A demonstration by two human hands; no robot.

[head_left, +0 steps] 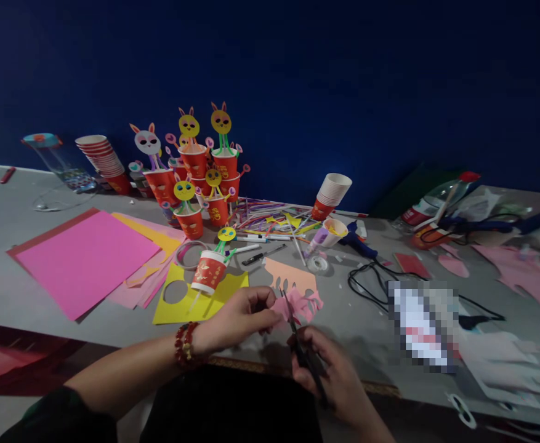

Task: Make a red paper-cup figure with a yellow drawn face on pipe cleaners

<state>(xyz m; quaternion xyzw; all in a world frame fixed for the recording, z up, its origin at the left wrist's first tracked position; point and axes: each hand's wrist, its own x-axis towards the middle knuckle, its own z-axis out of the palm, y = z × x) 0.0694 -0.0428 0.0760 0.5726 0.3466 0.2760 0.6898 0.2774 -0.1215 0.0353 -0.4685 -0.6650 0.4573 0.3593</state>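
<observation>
Pinched in the fingers of my left hand (244, 317) is a piece of pink paper (309, 304) with an irregular cut edge. My right hand (332, 372) is closed around dark scissors (304, 351), whose blades lie at the pink paper. Just beyond it lies a peach paper sheet (292, 274) with cut-outs along its edge. To the left of my left hand is a yellow paper sheet (163, 311) with a round hole. A red paper cup (210, 271) with a yellow smiling figure (226, 234) rests tilted over that sheet.
Decorated cups with rabbit faces (189, 126) stand at the back. Large pink sheets (89, 258) lie left. Behind are colourful sticks (270, 212), a cup stack (332, 194) and a glue gun (359, 240) with a black cable (362, 289). A bottle (436, 200) lies far right.
</observation>
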